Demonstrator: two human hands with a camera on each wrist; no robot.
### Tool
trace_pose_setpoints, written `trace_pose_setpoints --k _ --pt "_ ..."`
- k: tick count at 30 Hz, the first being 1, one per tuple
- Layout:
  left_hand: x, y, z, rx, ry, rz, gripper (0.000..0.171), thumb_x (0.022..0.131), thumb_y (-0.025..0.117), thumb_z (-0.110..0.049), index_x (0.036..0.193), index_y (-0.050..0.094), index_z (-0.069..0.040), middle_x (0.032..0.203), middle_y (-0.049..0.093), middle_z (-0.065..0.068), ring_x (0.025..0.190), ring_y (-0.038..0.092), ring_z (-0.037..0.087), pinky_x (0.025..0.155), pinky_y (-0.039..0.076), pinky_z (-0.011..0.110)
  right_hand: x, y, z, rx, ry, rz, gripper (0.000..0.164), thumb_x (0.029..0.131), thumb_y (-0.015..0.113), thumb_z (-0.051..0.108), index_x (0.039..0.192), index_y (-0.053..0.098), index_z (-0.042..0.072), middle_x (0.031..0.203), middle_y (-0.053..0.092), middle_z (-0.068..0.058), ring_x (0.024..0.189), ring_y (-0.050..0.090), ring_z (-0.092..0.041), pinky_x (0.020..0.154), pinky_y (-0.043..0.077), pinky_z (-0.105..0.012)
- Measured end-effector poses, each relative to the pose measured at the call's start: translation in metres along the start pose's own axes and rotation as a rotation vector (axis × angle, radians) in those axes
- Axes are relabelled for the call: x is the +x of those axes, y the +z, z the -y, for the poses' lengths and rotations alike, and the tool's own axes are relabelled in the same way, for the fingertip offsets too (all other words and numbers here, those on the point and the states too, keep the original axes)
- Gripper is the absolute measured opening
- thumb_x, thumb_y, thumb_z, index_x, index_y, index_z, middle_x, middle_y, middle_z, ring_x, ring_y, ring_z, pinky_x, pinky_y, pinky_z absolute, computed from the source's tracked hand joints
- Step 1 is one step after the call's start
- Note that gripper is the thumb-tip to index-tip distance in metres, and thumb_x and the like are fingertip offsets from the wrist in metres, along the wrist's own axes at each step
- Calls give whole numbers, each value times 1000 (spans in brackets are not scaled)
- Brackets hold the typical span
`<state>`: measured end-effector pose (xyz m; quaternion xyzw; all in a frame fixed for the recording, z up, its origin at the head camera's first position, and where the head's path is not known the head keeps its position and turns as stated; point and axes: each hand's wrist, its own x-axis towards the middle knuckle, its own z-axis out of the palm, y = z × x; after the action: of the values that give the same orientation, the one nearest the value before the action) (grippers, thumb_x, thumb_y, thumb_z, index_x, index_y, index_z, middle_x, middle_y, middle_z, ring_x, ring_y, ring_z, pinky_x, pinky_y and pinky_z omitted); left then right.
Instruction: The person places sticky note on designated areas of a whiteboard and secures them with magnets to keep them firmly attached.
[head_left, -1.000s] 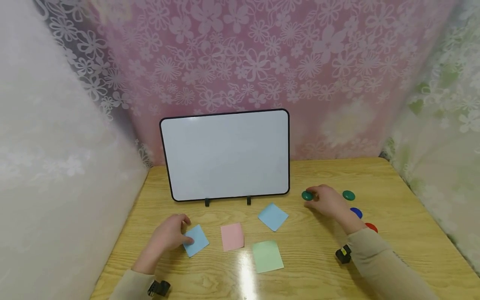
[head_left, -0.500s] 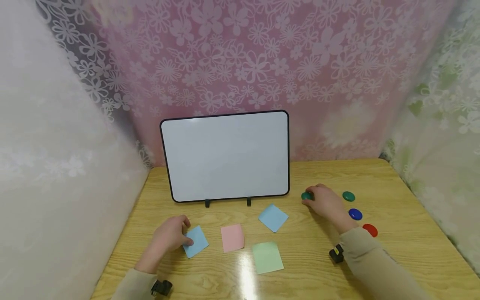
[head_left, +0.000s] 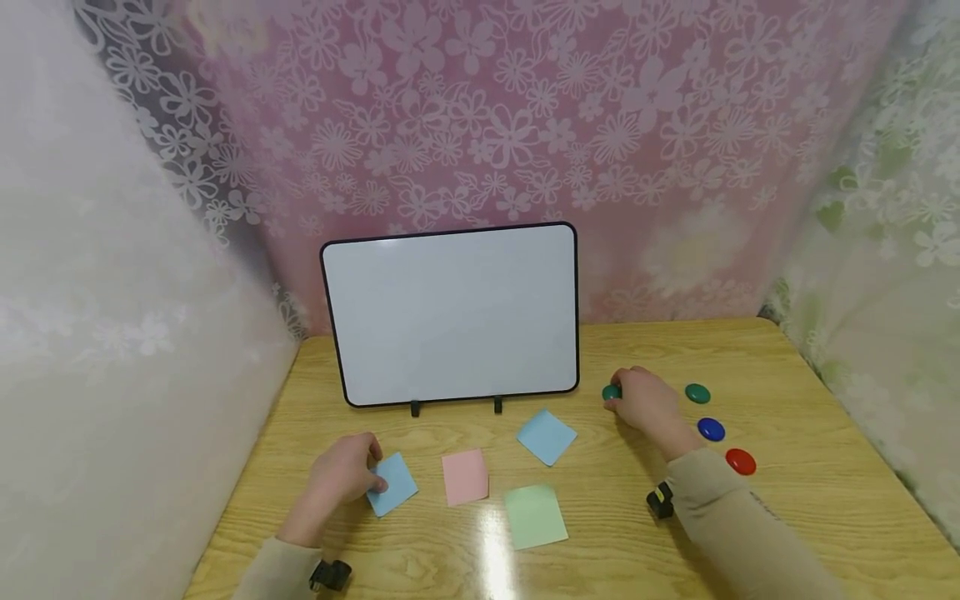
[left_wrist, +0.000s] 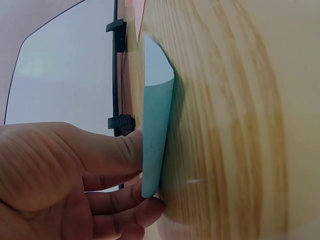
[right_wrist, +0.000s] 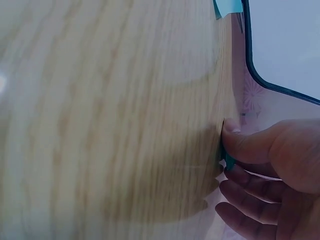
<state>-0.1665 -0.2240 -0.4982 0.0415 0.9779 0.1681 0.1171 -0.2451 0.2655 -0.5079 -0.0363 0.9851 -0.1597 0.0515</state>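
My left hand (head_left: 345,468) pinches the left edge of a blue sticky note (head_left: 395,487) on the wooden table. In the left wrist view, the thumb presses on this note (left_wrist: 156,125) with fingertips at its lower edge, and its far end curves. Right of the whiteboard, my right hand (head_left: 647,402) pinches a round green magnet (head_left: 611,392) between thumb and index finger. Most of that magnet (right_wrist: 229,162) is hidden by the thumb in the right wrist view; the other fingers are loosely bent beside it.
A black-framed whiteboard (head_left: 450,317) stands upright on small black feet at the back. Before it lie a pink note (head_left: 465,477), a second blue note (head_left: 547,437) and a light green note (head_left: 536,517). To the right are green (head_left: 697,393), blue (head_left: 711,429) and red magnets (head_left: 741,462).
My right hand shifts slightly left with the green magnet, and its forearm swings left, uncovering the blue and red magnets. The left hand stays at its note.
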Motion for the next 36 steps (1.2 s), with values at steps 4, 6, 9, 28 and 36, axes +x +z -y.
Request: trace_pose_setpoints --k 4,6,9,28,36 --pt "1 1 -1 19 -11 4 37 78 98 -18 102 72 -9 89 66 1 76 57 20 70 52 42 3 0 1 0 15 12 45 95 84 28 125 70 -2 115 67 -24 94 68 -39 75 58 -54" --pt "2 1 -2 31 -9 3 36 78 98 -18 100 71 -9 91 67 1 77 58 19 70 53 42 5 1 2 0 22 12 46 94 85 28 125 70 -2 118 67 -25 95 68 -39 74 58 -54" --pt "3 2 -2 39 -11 3 36 78 98 -18 99 70 -9 92 67 2 77 58 19 69 53 42 6 1 1 1 37 16 46 94 85 28 126 70 -2 121 68 -26 96 68 -40 74 58 -55" --pt "3 3 -6 18 -26 -7 37 78 98 -14 102 69 -8 88 65 3 74 57 20 64 51 40 7 0 5 32 74 30 42 93 86 25 122 71 -1 118 68 -24 93 68 -38 71 57 -53" --pt "0 4 -6 5 -26 -18 33 79 97 -12 98 71 -7 88 67 4 72 57 20 61 52 37 7 -1 5 25 73 25 42 92 87 25 121 71 -1 118 68 -25 92 68 -39 70 57 -54"
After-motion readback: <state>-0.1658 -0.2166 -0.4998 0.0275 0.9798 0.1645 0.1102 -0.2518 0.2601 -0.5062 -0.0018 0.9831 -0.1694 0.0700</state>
